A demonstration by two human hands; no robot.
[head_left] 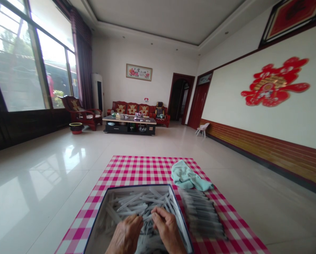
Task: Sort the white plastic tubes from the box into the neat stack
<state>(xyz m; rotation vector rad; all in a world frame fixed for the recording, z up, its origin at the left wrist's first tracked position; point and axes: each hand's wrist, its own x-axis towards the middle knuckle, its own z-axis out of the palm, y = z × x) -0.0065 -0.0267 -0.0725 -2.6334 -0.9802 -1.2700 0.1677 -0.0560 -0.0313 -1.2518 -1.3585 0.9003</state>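
1. A tiled floor (41,169) spreads around the hands in a large room, with tall windows (20,60) far ahead and to the left and a red paper-cut decoration (274,81) on the wall ahead and to the right.
2. Far ahead of the hands stand a red wooden sofa (136,109) and a low coffee table (128,123).
3. A red-and-white checked cloth (136,169) lies flat on the floor, under and ahead of the hands.
4. An open box (139,186) with a dark rim sits on the cloth, directly beneath the hands.
5. A loose heap of thin white plastic sticks (131,204) fills the box, around and ahead of the hands.
6. A neat row of similar sticks (201,213) lies on the cloth to the right of the right hand, just beside the box.
7. A crumpled pale green towel (186,176) lies ahead of the right hand, beyond that row.
8. The left hand (126,234) and right hand (168,229) are close together over the heap, fingers curled inward in a narrow pose. Whether either holds a stick is too blurred to tell.
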